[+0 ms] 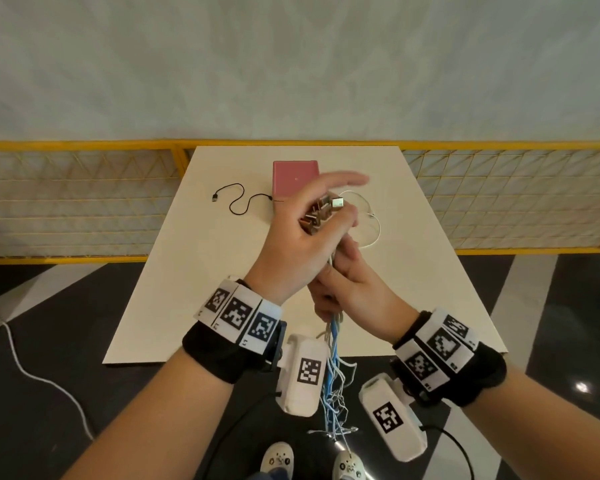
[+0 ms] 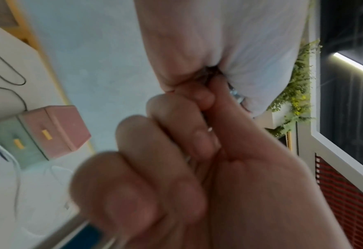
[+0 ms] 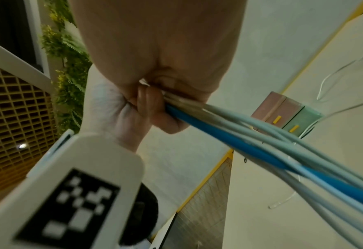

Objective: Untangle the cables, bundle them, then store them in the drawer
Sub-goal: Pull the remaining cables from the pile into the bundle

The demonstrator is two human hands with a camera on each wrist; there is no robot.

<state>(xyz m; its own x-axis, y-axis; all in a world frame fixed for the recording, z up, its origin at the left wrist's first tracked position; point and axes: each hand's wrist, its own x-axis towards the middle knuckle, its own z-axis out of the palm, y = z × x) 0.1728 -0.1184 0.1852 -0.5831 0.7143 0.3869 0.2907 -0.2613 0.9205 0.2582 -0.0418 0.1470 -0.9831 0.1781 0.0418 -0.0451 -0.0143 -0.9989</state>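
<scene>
A person's left hand [image 1: 298,237] clamps the plug ends of a bunch of cables [image 1: 331,379], fingers curled round them just under the metal connectors [image 1: 321,213], with the forefinger stretched out straight above. Directly below, the right hand [image 1: 347,289] closes round the same bunch, the blue and pale grey strands running out of its fist in the right wrist view. Both hands are held above the middle of the white table [image 1: 187,289], nearer its front edge than its far one.

Beneath the right hand the strands hang loose past the front edge, and their free ends [image 1: 333,431] splay and cross near the person's shoes [image 1: 278,460]. That lower stretch looks to be the weak point: if the right hand is drawn down the bunch quickly, the crossed ends would probably pull into a knot rather than comb out. The connectors also stand at uneven heights, so a slackened upper grip could let one cable slide free.

Two cables are not yet gathered. A white cable [image 1: 374,226] lies looped on the table behind the hands, and a black cable [image 1: 238,200] lies toward the far left corner. The pink-topped drawer box [image 1: 293,176] sits near the far edge, its drawers appearing shut, so storing the bundle will likely need one hand freed.
</scene>
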